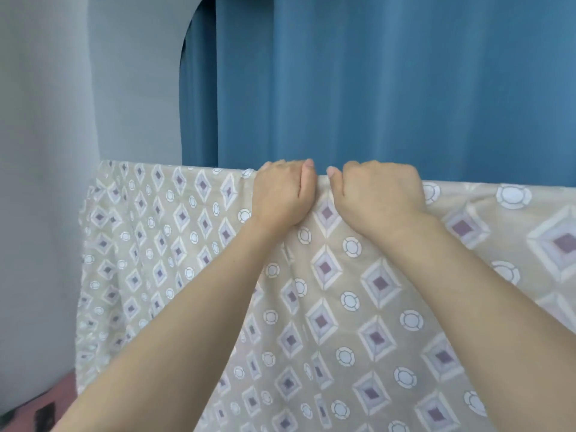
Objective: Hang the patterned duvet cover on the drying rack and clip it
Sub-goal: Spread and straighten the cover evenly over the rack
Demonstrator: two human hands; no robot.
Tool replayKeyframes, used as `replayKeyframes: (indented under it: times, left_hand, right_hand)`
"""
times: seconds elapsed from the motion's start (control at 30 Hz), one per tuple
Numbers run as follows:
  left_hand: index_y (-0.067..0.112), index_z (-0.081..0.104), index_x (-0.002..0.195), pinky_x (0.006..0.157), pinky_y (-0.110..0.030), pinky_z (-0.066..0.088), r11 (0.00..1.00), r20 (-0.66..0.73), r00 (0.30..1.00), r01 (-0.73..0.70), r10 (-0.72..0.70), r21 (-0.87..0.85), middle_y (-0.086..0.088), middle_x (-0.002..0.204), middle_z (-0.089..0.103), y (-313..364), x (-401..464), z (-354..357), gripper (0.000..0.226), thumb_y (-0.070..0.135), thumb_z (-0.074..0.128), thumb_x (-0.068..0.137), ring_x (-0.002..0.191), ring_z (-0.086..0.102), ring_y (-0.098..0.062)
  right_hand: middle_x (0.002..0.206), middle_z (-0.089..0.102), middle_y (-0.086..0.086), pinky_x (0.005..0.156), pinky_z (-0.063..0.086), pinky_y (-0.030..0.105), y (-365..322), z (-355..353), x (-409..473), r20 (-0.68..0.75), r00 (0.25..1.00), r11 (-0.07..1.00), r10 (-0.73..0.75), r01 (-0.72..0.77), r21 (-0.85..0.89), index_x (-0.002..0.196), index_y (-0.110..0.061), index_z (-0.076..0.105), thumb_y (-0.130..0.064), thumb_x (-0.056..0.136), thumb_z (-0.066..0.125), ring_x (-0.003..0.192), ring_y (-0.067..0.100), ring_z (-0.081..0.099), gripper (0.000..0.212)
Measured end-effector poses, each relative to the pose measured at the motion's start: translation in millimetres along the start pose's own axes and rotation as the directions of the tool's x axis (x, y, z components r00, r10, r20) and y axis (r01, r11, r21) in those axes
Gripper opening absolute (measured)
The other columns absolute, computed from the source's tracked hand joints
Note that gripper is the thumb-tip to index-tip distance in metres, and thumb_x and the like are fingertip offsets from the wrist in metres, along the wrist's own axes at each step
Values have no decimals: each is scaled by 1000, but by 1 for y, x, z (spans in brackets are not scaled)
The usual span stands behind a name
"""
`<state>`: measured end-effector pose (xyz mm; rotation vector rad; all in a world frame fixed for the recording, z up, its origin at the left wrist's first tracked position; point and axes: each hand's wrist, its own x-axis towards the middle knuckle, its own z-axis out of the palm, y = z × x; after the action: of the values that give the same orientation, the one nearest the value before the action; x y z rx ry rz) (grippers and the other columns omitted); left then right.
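The patterned duvet cover (358, 291), beige with purple diamonds and white rings, hangs draped over a rail that it hides completely. Its top fold runs across the view at hand height. My left hand (282, 194) and my right hand (378, 194) sit side by side at the middle of that top edge, thumbs almost touching. The fingers of both hands curl over the fold and grip the fabric along the hidden rail. No clip shows in either hand. The drying rack itself is out of sight under the cloth.
A blue curtain (389, 82) hangs close behind the cover. A pale grey wall (46, 120) stands to the left. A strip of pinkish patterned floor (40, 400) shows at the bottom left.
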<state>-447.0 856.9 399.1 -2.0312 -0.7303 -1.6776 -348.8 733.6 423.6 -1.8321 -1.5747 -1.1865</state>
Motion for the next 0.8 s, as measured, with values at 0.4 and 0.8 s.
replayKeyframes:
  times: [0.4, 0.8]
  left_hand:
    - [16, 31, 54, 71, -40, 38, 990, 151, 985, 63, -81, 125, 7, 51, 36, -128, 1, -31, 46, 20, 22, 99, 59, 41, -29]
    - [14, 29, 62, 70, -41, 36, 981, 107, 977, 177, -185, 86, 1, 56, 34, -222, -3, -40, 40, 24, 20, 99, 62, 39, -29]
  right_hand:
    - [69, 51, 2, 57, 23, 31, -44, 24, 17, -35, 996, 996, 82, -83, -44, 65, -13, 34, -33, 103, 23, 60, 24, 42, 45]
    - [69, 57, 13, 62, 22, 35, -94, 59, 29, -219, 975, 989, -39, 7, -147, 75, -8, 52, -37, 96, 53, 62, 30, 53, 35]
